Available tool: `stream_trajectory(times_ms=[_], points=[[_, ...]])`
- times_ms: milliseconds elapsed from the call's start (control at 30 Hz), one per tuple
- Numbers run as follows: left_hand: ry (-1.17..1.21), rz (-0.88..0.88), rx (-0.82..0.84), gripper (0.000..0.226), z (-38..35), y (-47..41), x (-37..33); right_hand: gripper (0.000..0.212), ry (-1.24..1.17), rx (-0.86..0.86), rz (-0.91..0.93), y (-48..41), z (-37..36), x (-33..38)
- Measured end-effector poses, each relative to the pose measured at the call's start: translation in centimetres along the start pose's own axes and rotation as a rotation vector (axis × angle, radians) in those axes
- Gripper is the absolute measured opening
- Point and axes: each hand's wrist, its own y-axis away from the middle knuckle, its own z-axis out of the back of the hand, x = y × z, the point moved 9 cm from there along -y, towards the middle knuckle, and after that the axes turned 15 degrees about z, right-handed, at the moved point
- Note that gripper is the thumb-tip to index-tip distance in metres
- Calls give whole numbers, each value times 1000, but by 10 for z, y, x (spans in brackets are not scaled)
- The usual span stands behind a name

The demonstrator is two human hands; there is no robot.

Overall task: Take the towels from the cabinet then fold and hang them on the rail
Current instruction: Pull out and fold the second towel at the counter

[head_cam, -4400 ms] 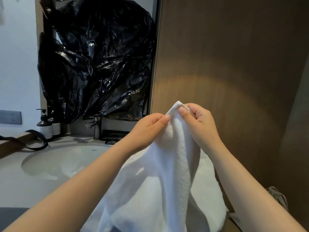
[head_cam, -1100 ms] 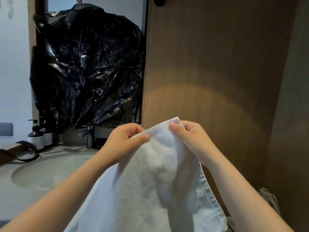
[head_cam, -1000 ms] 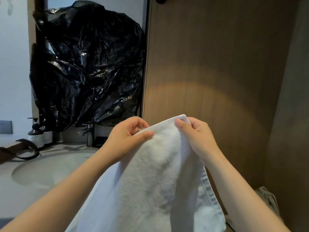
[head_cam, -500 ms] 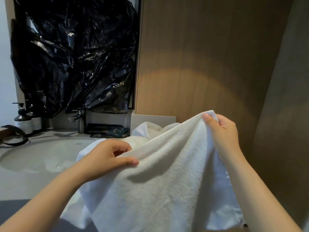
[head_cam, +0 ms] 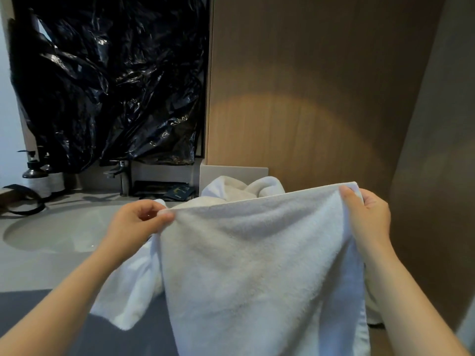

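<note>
Wood-panelled wall (head_cam: 308,98) noted behind and to the right. Crumpled black plastic sheet (head_cam: 110,80) seen hung above the sink basin (head_cam: 59,232). The basin is set into a grey table (head_cam: 38,268). A faucet (head_cam: 120,176) is placed at its rear, two pump bottles (head_cam: 34,176) at far left, a black strap (head_cam: 23,201) just beside them, and dark packets (head_cam: 177,192) near the faucet.

White towel (head_cam: 257,265) is held up over the table's front edge. Its top edge is stretched nearly level between both hands, and the rest hangs down past the frame.

Left hand (head_cam: 133,222): top left corner is pinched between thumb and curled fingers (head_cam: 150,206).

Right hand (head_cam: 367,217): top right corner is gripped, fingers clenched over the edge.

Second white towel (head_cam: 241,187) is seen heaped on the table behind the held one, against the wall. A loose fold of white cloth hangs below the left hand. Which towel it belongs to cannot be told.
</note>
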Motion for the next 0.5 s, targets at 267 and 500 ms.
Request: stream_trajectory(times_ms=[267, 500], points=[[260, 258, 71, 21, -24, 7, 21, 47, 129, -43, 57, 34, 21, -7], [249, 105, -8, 18, -33, 45, -6, 43, 232, -175, 170, 60, 26, 5]])
